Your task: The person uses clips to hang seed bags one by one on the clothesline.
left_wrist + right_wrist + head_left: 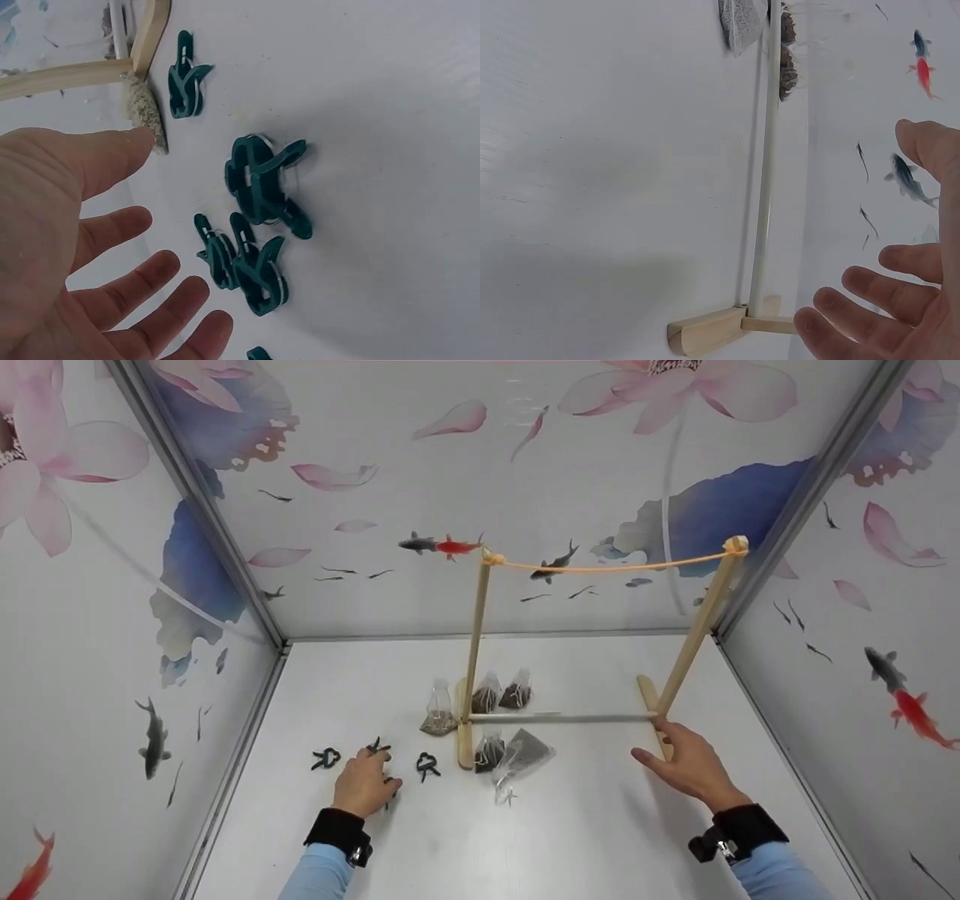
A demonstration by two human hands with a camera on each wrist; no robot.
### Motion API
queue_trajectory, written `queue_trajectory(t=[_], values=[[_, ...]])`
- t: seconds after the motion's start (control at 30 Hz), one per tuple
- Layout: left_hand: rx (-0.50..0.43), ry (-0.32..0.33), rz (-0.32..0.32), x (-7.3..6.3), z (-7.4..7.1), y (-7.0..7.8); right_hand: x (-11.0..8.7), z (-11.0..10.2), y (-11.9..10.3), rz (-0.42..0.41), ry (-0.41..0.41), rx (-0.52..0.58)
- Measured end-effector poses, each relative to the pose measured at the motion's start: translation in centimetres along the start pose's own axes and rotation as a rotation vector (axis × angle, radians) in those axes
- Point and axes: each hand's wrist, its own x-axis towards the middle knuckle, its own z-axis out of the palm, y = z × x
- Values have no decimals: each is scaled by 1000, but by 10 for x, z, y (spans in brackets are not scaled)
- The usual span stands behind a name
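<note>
My left hand reaches over several dark green spring clamps; its fingers look loosely extended and grip nothing. One spring clamp lies left of that hand and another spring clamp to its right. The head view shows part of the group hidden under the hand. My right hand, fingers spread, is beside the foot of the right wooden post; whether it touches is unclear. A white rod joins this post to the left wooden post near the bottom, and an orange cord links their tops.
Clear bags of dark or grainy material stand around the left post, including a pale grainy bag and a grey bag in front of the rod. Flat wooden feet support the posts. Printed panels wall in the white table.
</note>
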Motion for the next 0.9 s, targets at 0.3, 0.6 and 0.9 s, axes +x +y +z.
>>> queue_trajectory(t=[0.3, 0.6, 0.9], values=[[65, -29, 39, -7, 18, -6, 4, 1, -4, -75, -45, 9], [102, 29, 98, -2, 28, -13, 4, 4, -9, -81, -56, -14], [78, 29, 127, 0, 27, -14, -1, 3, -12, -75, -72, -26]])
